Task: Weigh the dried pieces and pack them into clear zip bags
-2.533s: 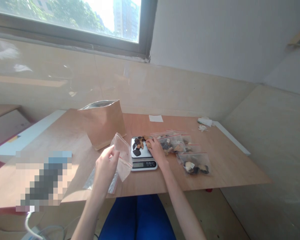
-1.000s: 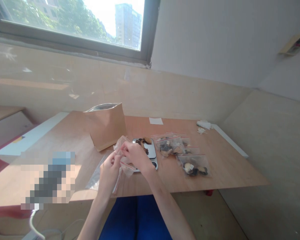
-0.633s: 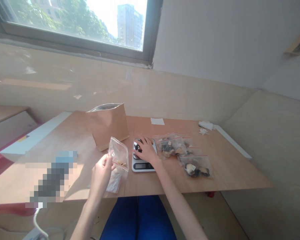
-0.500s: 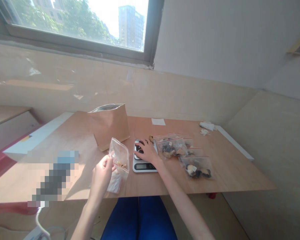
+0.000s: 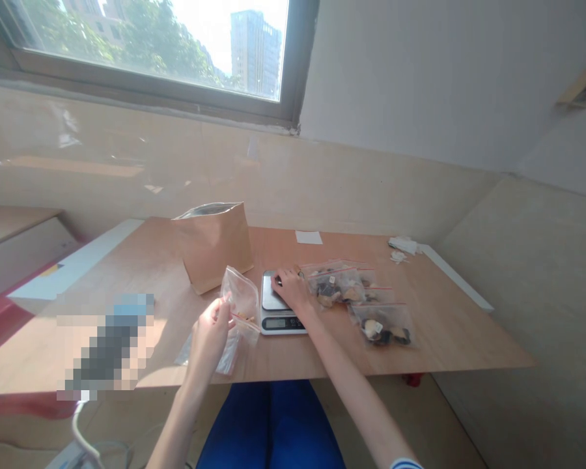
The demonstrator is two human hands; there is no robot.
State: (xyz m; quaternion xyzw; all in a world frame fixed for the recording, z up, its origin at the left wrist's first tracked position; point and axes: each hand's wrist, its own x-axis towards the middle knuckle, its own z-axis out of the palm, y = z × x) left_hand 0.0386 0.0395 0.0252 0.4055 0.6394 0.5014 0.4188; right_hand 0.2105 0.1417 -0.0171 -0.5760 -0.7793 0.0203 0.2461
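My left hand (image 5: 213,324) pinches the edge of a clear zip bag (image 5: 241,294) and holds it upright and open-mouthed, with a few small yellowish pieces at its bottom. Just right of it is a digital kitchen scale (image 5: 272,303) with a silver plate and a dark display. Over the right side of that plate, my right hand (image 5: 295,291) is closed, its fingers curled round dark dried pieces that are mostly hidden. More flat zip bags (image 5: 228,357) lie on the table beneath my left hand.
A brown paper bag (image 5: 217,251) stands open behind the left hand. Several filled zip bags (image 5: 339,286) with dark and pale dried pieces lie right of the scale. A white card (image 5: 308,238) and crumpled white scraps (image 5: 403,245) are farther back. A pixelated object (image 5: 108,348) lies at left.
My right hand has drawn its spread fingers together on the scale, gathering the dark pieces and baring the plate's left side. My left hand has brought the zip bag rightward, closer to the scale.
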